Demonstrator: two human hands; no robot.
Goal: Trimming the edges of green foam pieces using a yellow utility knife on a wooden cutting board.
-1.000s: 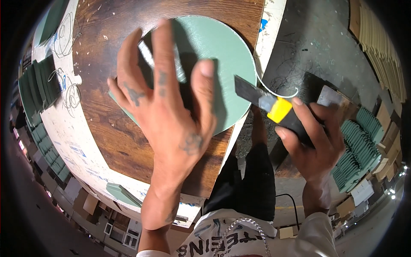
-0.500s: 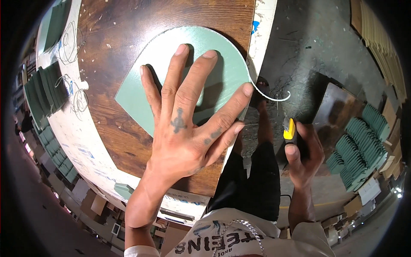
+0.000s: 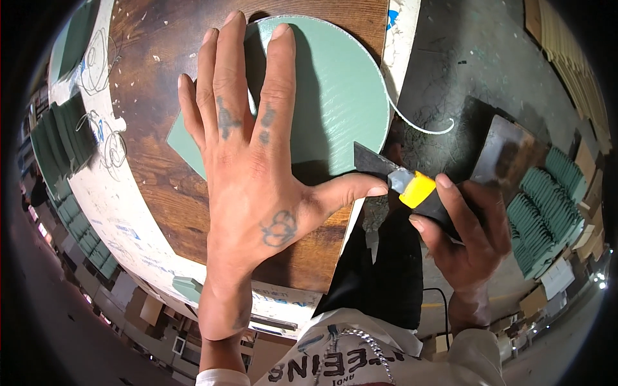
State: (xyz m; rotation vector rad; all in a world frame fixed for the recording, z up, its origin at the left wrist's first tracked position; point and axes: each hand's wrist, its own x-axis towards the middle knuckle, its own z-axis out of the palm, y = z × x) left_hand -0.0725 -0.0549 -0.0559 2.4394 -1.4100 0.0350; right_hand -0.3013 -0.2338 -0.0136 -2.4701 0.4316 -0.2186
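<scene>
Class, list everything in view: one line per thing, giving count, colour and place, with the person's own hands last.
Panel: 1, green, on the board under the left hand
Strip: 1, white, curling out from the panel's right edge
Knife: 1, black and yellow, in the right hand
Board: 1, brown, on the table
Table: 1, white, left and centre
Strands: several, dark, table's left side
Green pieces: many, far left and right
Slab: 1, brown-grey, right
Sheets: many, tan, upper right
Floor: 1, grey, right
Shorts: 1 pair, black, lower centre
Shirt: 1, white, bottom
Chain: 1, silver, over the shirt
Hands: 2, left on the panel, right around the knife
</scene>
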